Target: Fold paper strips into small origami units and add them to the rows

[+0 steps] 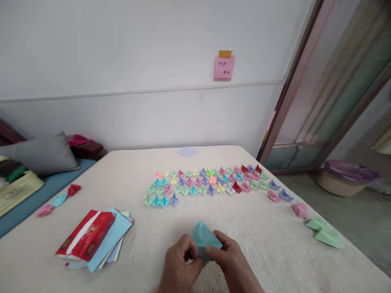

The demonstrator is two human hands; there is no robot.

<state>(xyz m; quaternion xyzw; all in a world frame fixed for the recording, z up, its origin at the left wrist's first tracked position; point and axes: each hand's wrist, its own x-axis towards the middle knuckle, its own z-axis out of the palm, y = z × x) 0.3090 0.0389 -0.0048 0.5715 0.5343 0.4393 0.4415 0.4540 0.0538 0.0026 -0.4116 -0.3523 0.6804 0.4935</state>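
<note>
A teal sheet of origami paper (202, 234), folded to a diamond with a crease up its middle, is held just above the table near its front. My left hand (182, 260) pinches its left corner and lower edge between thumb and fingers. On the other side, my right hand (229, 254) grips the right corner, its thumb pressed on the front face. Part of the lower paper is hidden by my thumbs. Beyond my hands stand several rows of small folded paper boats (193, 190) in many colours.
A red packet (91, 232) lies on a stack of coloured paper (114, 242) at left. Larger folded papers (328, 236) line the right edge; three more (59, 199) sit at far left. A lavender sheet (187, 151) lies at the back. A bin (348, 179) stands right.
</note>
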